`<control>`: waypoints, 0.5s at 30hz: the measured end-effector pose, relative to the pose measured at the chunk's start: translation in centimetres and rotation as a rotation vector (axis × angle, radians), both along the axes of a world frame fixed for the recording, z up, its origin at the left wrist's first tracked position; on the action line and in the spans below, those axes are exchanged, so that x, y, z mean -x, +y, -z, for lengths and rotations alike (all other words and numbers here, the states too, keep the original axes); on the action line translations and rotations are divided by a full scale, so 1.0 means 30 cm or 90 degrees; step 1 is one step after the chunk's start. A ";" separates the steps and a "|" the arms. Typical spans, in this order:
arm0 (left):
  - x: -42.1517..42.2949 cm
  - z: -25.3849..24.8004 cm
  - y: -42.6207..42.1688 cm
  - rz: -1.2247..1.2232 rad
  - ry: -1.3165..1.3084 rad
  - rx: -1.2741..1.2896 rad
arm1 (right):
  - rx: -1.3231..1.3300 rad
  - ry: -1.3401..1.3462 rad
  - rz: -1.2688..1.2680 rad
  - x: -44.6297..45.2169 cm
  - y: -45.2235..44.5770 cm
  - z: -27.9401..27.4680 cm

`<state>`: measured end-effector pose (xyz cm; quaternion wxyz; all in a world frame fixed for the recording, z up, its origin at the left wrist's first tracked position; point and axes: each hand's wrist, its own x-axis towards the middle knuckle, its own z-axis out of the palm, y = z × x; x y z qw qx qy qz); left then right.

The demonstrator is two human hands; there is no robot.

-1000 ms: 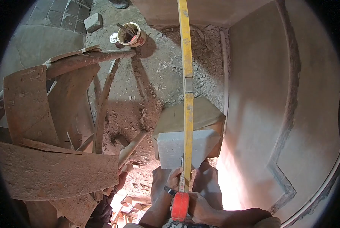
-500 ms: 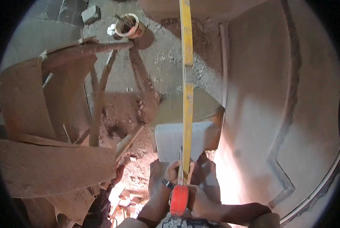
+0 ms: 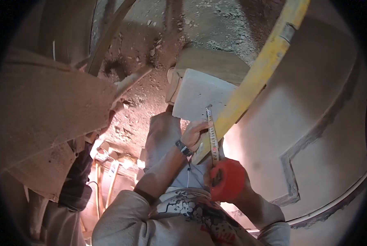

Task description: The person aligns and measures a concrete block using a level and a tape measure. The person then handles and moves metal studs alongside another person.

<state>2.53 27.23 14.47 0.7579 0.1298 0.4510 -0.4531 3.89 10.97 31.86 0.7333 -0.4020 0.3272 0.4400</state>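
My left hand [image 3: 194, 134], with a watch on the wrist, is closed around the tape measure's extended blade [image 3: 213, 141], beside the lower part of a long yellow spirit level [image 3: 253, 88]. Whether its hidden fingers also grip the level, I cannot tell. My right hand [image 3: 245, 197] is wrapped around the red tape measure case [image 3: 229, 179], which hides most of its fingers. The blade runs up from the case, and its free end lies over a pale flat block [image 3: 198, 92] beyond my knees. Slanting up to the right, the level crosses the block's right side.
A curved plastered wall [image 3: 314, 119] with a rough channel cut into it rises on the right. To the left stand brown boards [image 3: 56, 110] and a wooden pole [image 3: 109, 37]. Rubble [image 3: 228, 24] covers the ground ahead. A person's dark-clothed leg [image 3: 77, 180] shows at lower left.
The level has swung from upright in view to slanting right. My right hand has moved the red case rightward, and the view has shifted down and closer to the block.
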 end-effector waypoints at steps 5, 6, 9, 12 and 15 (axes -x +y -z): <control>0.036 0.037 -0.008 -0.024 -0.001 0.051 | 0.118 0.130 -0.147 -0.030 0.007 -0.003; 0.046 0.043 -0.008 -0.023 -0.013 0.039 | 0.136 0.118 -0.196 -0.034 0.001 -0.006; 0.067 0.058 -0.007 -0.019 -0.035 0.016 | -0.093 0.255 0.142 0.049 -0.032 0.021; 0.071 0.073 -0.008 -0.007 -0.047 0.004 | -0.171 0.348 0.299 0.127 -0.053 0.048; 0.091 0.095 -0.010 0.027 -0.071 -0.033 | -0.140 0.376 0.294 0.108 -0.046 0.041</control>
